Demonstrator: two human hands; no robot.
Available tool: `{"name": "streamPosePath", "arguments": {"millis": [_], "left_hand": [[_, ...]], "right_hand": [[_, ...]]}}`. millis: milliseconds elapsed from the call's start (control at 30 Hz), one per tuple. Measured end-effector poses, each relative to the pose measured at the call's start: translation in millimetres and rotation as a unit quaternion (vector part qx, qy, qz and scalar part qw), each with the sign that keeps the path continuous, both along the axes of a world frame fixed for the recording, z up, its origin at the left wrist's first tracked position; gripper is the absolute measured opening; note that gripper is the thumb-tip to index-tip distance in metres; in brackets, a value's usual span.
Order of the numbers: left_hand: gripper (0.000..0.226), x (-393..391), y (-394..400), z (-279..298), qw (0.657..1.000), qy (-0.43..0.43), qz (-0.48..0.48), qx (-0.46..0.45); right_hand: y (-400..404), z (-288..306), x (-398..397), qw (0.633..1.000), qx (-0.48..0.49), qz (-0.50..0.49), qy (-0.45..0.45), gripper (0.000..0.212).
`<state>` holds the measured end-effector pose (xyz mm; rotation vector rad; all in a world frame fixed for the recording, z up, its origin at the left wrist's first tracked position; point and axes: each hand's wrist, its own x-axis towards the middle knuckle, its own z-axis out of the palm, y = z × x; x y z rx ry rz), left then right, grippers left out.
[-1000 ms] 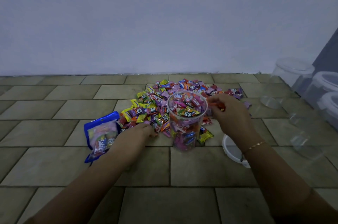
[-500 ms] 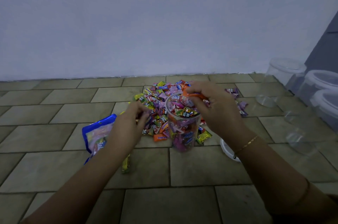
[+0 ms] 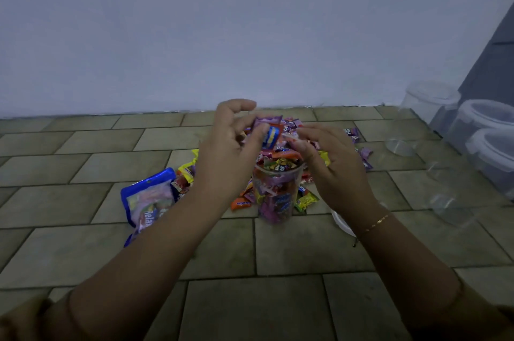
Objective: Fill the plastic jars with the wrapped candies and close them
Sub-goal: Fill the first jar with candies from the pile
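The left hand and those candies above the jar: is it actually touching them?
Touching. The head view shows the left hand pinching wrapped candies between thumb and fingers above the jar.

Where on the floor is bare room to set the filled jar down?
Bare tiles lie in front of the jar, between the forearms, and left of the blue bag. Crowded: candy pile behind, lid and empty jars right.

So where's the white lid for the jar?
In the head view, the white lid lies on the floor tiles, right of the candy-filled jar, partly hidden under the right wrist.
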<state>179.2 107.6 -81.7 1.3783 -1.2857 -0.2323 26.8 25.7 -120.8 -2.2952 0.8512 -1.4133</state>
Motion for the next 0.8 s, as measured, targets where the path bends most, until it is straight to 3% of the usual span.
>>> {"name": "streamPosePath", "arguments": {"millis": [100, 267, 367, 467, 533, 633, 800], "left_hand": [[0.024, 0.1, -5.4, -8.1, 0.992, -0.111, -0.007, 0.066], [0.021, 10.1, -2.2, -19.8, 0.990, -0.114, -0.031, 0.081], [0.018, 16.7, 4.6, -22.6, 0.994, -0.077, -0.017, 0.072], [0.014, 26.7, 11.7, -29.0, 0.995, -0.013, 0.019, 0.101], [0.018, 32.3, 15.3, -34.9, 0.989, -0.021, 0.061, 0.133], [0.033, 39.8, 17.0, -49.4, 0.959, -0.105, 0.069, 0.255], [0.066, 48.9, 13.1, -84.2, 0.875, -0.302, 0.030, 0.376]], "right_hand": [[-4.3, -2.0, -8.3, 0.999, 0.039, -0.019, -0.004, 0.048], [-8.8, -7.7, -18.8, 0.995, 0.085, -0.046, 0.012, 0.041], [-17.5, -11.5, -20.9, 0.979, 0.132, -0.049, 0.150, 0.030], [-22.6, -17.6, -20.1, 0.930, 0.161, -0.006, 0.331, 0.041], [-22.6, -23.8, -18.3, 0.894, 0.179, 0.022, 0.411, 0.051], [-23.5, -35.8, -12.8, 0.859, 0.209, 0.066, 0.462, 0.066], [-23.8, -49.7, -3.4, 0.852, 0.212, 0.090, 0.470, 0.068]]}}
